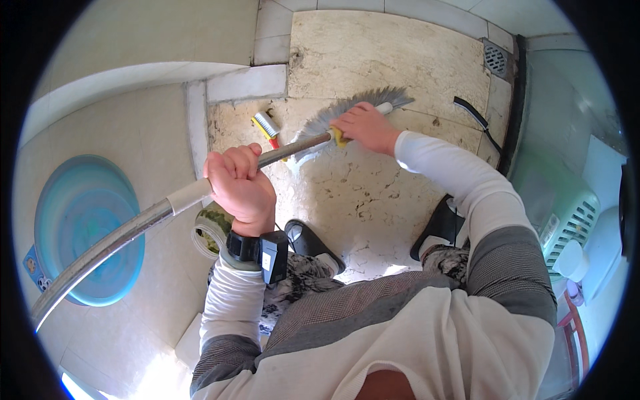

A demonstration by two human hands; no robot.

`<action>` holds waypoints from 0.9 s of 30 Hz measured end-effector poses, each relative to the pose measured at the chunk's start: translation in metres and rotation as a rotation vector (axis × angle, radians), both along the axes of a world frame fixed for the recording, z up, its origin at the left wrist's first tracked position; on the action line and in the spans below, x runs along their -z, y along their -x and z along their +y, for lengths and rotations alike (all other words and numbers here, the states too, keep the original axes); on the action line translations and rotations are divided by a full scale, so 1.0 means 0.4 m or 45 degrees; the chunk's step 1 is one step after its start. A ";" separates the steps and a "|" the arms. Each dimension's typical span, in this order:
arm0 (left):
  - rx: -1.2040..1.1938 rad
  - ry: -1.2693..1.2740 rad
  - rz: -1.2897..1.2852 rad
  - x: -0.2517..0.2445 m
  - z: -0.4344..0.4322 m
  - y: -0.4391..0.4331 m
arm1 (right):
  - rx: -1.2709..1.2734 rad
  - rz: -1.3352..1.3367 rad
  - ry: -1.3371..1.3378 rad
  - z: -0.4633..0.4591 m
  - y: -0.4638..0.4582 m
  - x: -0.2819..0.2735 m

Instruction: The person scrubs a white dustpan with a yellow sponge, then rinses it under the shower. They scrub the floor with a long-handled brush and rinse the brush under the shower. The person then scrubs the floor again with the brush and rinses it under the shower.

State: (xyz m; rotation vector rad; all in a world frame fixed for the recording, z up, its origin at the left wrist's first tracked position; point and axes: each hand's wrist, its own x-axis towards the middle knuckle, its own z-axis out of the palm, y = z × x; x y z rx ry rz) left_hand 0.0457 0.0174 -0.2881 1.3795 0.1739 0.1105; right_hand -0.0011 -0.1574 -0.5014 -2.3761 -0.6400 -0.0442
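A broom with a long metal pole (122, 227) and grey bristles (325, 117) slants across my view. My left hand (242, 187) is wrapped around the pole at a pale sleeve. My right hand (367, 127) grips the broom at its head, where the white head bar (384, 108) sticks out past my fingers. Under that palm a small yellow piece (340, 137) shows; whether it belongs to the broom or is a sponge, I cannot tell. Just left of the bristles, a small scrubbing brush (266, 125) with pale bristles and a yellow-and-red handle lies on the floor.
A narrow black brush (471, 112) lies at the right, below a floor drain (496, 60). At left are a blue plastic basin (90, 230) and a clear jar (200, 240) with green contents. A green slotted basket (570, 215) stands behind glass. My shoes (312, 245) rest on stained stone.
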 end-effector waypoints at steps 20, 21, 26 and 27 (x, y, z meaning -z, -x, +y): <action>0.224 0.031 -0.089 0.001 0.021 0.057 | -0.015 -0.173 -0.570 0.204 -0.019 -0.244; 0.197 0.022 -0.055 0.001 0.025 0.057 | -0.026 -0.210 -0.453 0.191 -0.022 -0.218; 0.325 0.038 -0.165 0.001 0.030 0.062 | 0.024 0.169 -0.054 0.075 0.004 -0.073; 0.372 0.006 -0.163 -0.002 0.030 0.065 | 0.071 0.231 0.023 0.051 0.013 -0.056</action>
